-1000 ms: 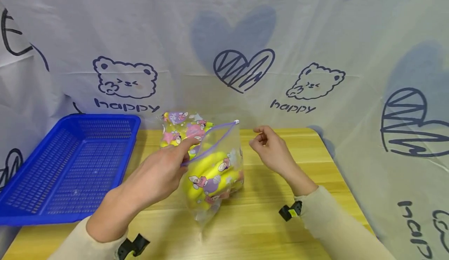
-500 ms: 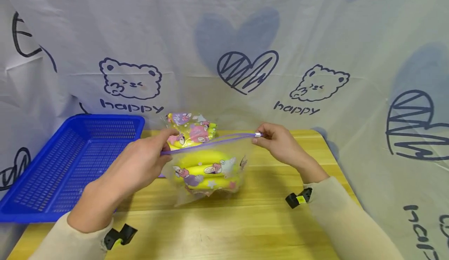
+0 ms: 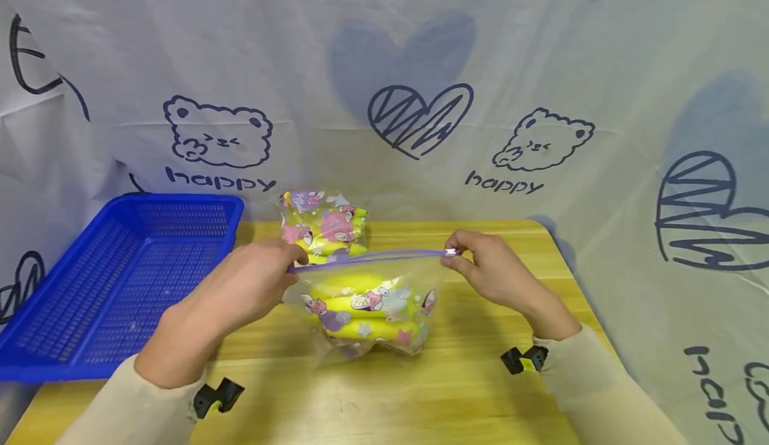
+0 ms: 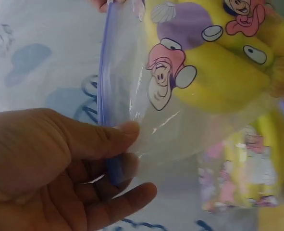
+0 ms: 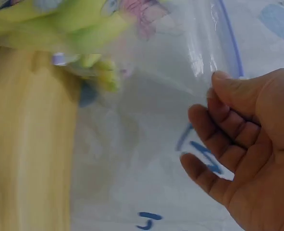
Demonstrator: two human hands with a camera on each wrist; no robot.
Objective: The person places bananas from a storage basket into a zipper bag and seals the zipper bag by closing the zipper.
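A clear zip bag [image 3: 372,301] printed with cartoon figures hangs between both hands, with yellow bananas [image 3: 354,285] inside. My left hand [image 3: 252,285] pinches the left end of its purple zip strip; in the left wrist view the thumb [image 4: 125,137] lies over the film. At the other end my right hand [image 3: 492,268] pinches the strip's corner by the white slider [image 3: 450,253]. The slider sits at the right end of the strip. Behind stands a second printed bag [image 3: 327,225], also with bananas in it, apart from both hands.
On the left is a blue plastic basket [image 3: 225,231] with perforated walls. The wooden table [image 3: 390,405] ends at a white printed cloth [image 3: 330,45] hanging behind it and along the right side.
My right hand has come to the bag's slider corner and taken hold of it. The zip strip, slanted before, is now stretched nearly level, and the bag has turned to face me.
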